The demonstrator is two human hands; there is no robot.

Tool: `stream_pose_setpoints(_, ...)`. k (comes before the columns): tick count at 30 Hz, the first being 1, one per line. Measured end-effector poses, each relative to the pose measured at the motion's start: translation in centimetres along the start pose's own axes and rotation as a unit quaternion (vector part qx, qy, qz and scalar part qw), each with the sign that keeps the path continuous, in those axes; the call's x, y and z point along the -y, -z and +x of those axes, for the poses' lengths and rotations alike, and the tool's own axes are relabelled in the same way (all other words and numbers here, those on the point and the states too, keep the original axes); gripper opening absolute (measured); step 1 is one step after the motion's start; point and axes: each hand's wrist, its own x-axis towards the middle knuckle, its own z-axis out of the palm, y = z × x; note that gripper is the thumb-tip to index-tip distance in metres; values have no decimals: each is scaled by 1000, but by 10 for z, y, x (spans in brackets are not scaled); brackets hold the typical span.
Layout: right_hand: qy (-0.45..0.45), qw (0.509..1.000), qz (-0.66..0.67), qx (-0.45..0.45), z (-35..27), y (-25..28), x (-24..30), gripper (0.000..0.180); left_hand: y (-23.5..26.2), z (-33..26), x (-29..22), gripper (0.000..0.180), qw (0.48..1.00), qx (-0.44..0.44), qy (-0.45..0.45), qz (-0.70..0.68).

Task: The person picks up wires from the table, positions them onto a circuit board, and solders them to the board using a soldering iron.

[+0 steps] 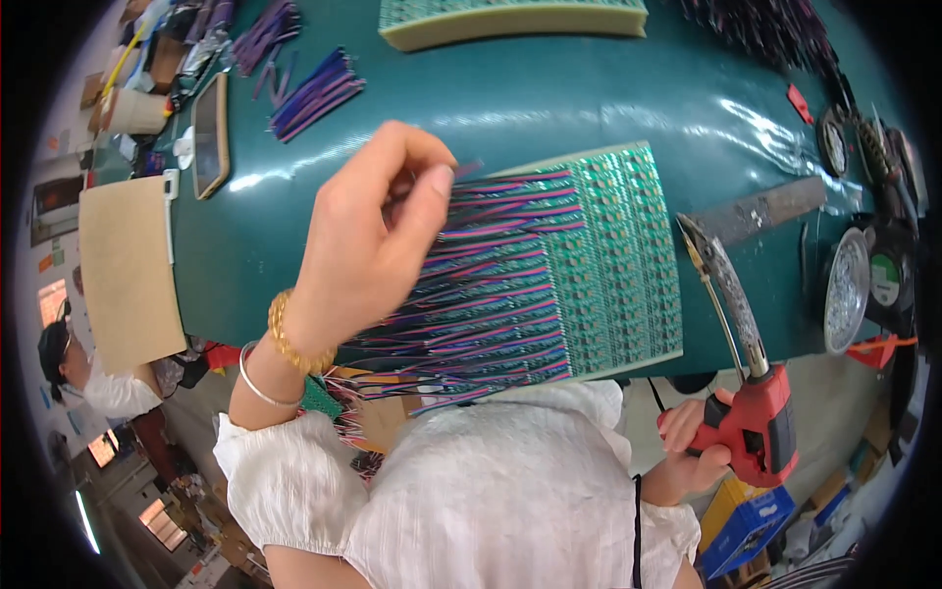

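A glossy dark-green table (275, 221) is carrying the green rectangular circuit-board panel (618, 260); right of the panel, a red-and-black soldering gun (758, 432) is sitting in the curled right hand (692, 447); at the panel's left, the left hand (368, 236) is pinching thin purple wire (473, 167), fingertips nearly meeting.

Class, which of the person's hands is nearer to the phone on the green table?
Left. The left hand is right of the phone and apart from it; the right hand is much farther right and lower, holding the red soldering gun.
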Motion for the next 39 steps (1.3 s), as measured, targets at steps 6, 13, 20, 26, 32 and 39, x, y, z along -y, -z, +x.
stream_pose_setpoints(6,29,1000,1,8,-2,0,-3,81,-41,-13,-16,11,989,88,-98,61)
stream_pose_setpoints(13,15,998,30,56,-8,14,-5,90,-69,-12,-13,15,988,61,-74,121)
stream_pose_setpoints(20,6,996,67,63,-6,20,-8,80,-76,-13,-16,14,988,35,-62,138)
stream_pose_setpoints(26,-99,972,-108,184,8,20,6,13,-78,-13,-15,14,988,33,-58,140)
stream_pose_setpoints(32,-144,964,-91,203,4,30,2,18,-78,-11,-16,15,988,26,-59,138)
stream_pose_setpoints(39,-159,961,-89,208,2,34,6,27,-77,-11,-15,15,987,29,-57,145)
